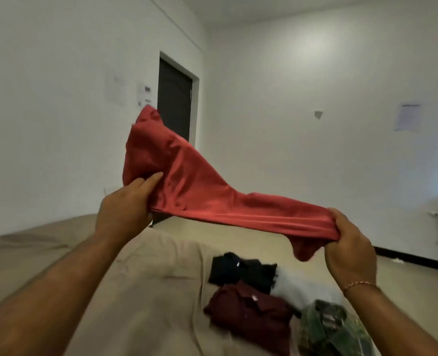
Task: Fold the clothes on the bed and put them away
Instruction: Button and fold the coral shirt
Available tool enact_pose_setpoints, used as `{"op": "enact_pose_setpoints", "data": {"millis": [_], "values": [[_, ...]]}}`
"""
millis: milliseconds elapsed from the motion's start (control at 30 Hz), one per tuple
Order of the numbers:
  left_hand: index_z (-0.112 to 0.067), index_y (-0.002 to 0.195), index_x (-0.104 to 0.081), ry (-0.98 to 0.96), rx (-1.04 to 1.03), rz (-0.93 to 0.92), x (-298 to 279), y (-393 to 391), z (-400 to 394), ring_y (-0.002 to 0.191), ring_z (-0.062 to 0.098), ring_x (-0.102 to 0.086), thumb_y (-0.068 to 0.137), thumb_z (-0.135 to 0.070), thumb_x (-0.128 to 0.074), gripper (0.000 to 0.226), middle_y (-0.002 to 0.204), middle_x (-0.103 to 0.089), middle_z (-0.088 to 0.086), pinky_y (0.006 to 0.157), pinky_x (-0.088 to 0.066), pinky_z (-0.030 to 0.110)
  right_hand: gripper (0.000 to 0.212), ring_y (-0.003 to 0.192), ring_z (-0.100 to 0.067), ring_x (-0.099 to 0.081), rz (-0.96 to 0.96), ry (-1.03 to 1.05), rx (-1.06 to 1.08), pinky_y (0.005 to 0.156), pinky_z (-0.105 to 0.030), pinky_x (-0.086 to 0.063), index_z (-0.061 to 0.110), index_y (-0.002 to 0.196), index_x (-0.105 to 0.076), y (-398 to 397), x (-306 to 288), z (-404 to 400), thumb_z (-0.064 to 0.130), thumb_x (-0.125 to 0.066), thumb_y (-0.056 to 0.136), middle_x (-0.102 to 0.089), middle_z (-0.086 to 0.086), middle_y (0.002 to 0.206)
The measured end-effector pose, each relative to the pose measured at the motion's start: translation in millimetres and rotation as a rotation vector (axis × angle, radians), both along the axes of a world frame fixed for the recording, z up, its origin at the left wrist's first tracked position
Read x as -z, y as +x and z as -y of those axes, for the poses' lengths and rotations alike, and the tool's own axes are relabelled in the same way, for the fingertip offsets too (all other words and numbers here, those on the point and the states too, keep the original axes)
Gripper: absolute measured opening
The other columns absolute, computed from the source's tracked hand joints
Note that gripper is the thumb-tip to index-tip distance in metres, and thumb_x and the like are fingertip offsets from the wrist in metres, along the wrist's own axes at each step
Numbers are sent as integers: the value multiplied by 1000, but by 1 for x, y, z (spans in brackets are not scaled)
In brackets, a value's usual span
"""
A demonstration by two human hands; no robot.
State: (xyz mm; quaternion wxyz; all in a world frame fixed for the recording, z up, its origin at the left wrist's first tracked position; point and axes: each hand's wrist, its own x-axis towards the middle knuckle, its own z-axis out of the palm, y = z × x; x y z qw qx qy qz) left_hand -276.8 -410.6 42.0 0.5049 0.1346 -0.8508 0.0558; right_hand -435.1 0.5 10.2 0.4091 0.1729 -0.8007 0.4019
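**Red garment stretched between two hands above the bed**

Hands are holding a red, smooth-woven cloth garment [187, 181] in the air over the beige-covered bed [140, 278]. The left hand [125, 201] is gripping one end, its fingers curled under the fabric and the forefinger lying straight along the top. The right hand [349, 250] is clenching the other end, with the cloth bunched inside the fist and a short tail hanging below it. The garment's long axis is running from left to right, sloping slightly down toward the right hand; its wider part is billowing upward and away beyond the left hand, pointing toward the dark closed door [175, 101] in the white wall.

Below, on the bed, folded clothes are lying close together: a black folded garment [241, 271], a maroon folded shirt [248, 309], a white fluffy piece [297, 286] and a green plaid shirt [328, 327]. Blur is hiding their finer detail.
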Motion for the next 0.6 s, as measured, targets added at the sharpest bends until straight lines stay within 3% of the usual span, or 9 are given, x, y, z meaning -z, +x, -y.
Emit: {"op": "enact_pose_setpoints", "data": {"millis": [67, 167, 200, 267, 333, 400, 467, 533, 600], "values": [[-44, 154, -38, -16, -7, 278, 56, 31, 8, 89, 37, -71, 86, -32, -72, 77, 117, -69, 3, 69, -61, 46, 56, 77, -39, -68, -57, 303, 128, 67, -44, -57, 17, 136, -64, 16, 45, -23, 27, -49, 83, -74, -11, 103], [-51, 154, -34, 156, -31, 842, 142, 85, 3, 131, 33, -58, 92, -48, -59, 67, 152, -54, 2, 106, -52, 43, 47, 65, -35, -66, -82, 847, 220, 64, -41, -49, 21, 123, -72, 53, 133, -62, 37, -56, 82, -71, -6, 89], [-49, 155, -35, 193, -53, 1036, 166, 101, -1, 136, 30, -54, 92, -54, -57, 67, 156, -50, 1, 111, -47, 39, 42, 67, -33, -68, -51, 1015, 187, 67, -42, -51, 24, 121, -72, 67, 158, -73, 36, -58, 83, -72, -4, 88], [-40, 155, -41, 255, -81, 1345, 219, 135, -11, 136, 27, -55, 89, -57, -56, 69, 155, -52, 1, 112, -44, 34, 42, 87, -30, -73, 189, 1320, 48, 80, -40, -54, 34, 129, -64, 108, 198, -88, 39, -46, 92, -75, -1, 103], [-36, 147, -50, 320, -69, 1570, 263, 166, -22, 126, 23, -62, 88, -42, -65, 61, 146, -61, 2, 107, -48, 31, 41, 107, -27, -69, 471, 1554, -121, 92, -35, -50, 40, 139, -53, 148, 227, -101, 36, -38, 102, -71, -1, 121], [-33, 142, -55, 399, -53, 1679, 288, 189, -30, 114, 19, -66, 85, -36, -73, 61, 134, -67, 0, 97, -51, 25, 41, 114, -26, -67, 559, 1638, -207, 97, -36, -51, 38, 141, -52, 179, 250, -112, 32, -38, 103, -69, -1, 127], [-22, 144, -56, 517, -53, 1690, 299, 202, -34, 111, 18, -65, 79, -45, -80, 72, 128, -66, -1, 93, -51, 23, 44, 116, -28, -66, 632, 1663, -190, 97, -41, -54, 37, 143, -50, 200, 263, -120, 31, -38, 101, -68, -2, 129], [-17, 144, -58, 622, -37, 1673, 301, 203, -33, 119, 21, -64, 65, -75, -80, 100, 134, -64, 1, 102, -51, 30, 44, 117, -30, -65, 682, 1691, -194, 95, -42, -55, 35, 141, -51, 208, 264, -121, 33, -41, 98, -68, -4, 130], [-14, 127, -70, 715, -77, 1631, 294, 200, -31, 106, 26, -71, 51, -99, -67, 114, 120, -73, 5, 94, -57, 35, 47, 115, -29, -66, 688, 1692, -236, 95, -42, -55, 34, 137, -54, 210, 258, -116, 46, -48, 93, -69, -3, 127]]}}
